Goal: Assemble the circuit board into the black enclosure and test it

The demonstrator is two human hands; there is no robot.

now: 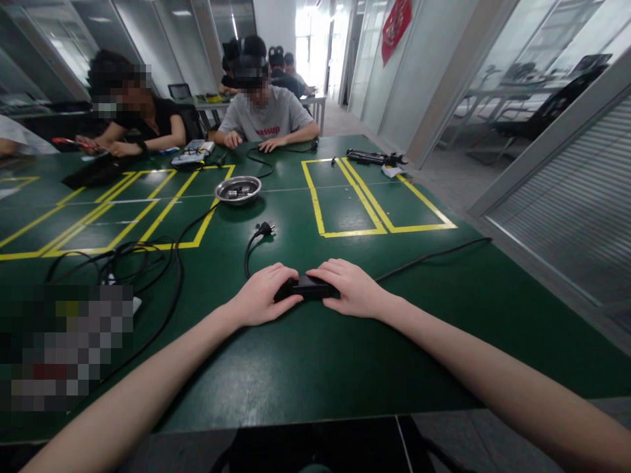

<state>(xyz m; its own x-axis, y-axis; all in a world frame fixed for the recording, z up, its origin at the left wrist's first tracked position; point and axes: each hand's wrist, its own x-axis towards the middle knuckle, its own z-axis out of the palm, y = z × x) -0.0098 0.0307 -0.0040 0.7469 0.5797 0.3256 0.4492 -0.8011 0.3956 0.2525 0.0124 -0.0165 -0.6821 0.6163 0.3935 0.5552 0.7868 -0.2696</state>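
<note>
I see black, oblong, plastic-looking adapter [310, 288] lying crosswise between left hand [265, 293] and right hand [353, 288], each gripping one end (neither nearer).

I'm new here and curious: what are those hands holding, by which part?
A black block, gripped at its ends: left hand on one, right hand on the other.

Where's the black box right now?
Near the middle of the head view, the black box is held between the left hand and right hand, nearer the wearer than the black plug.
</note>
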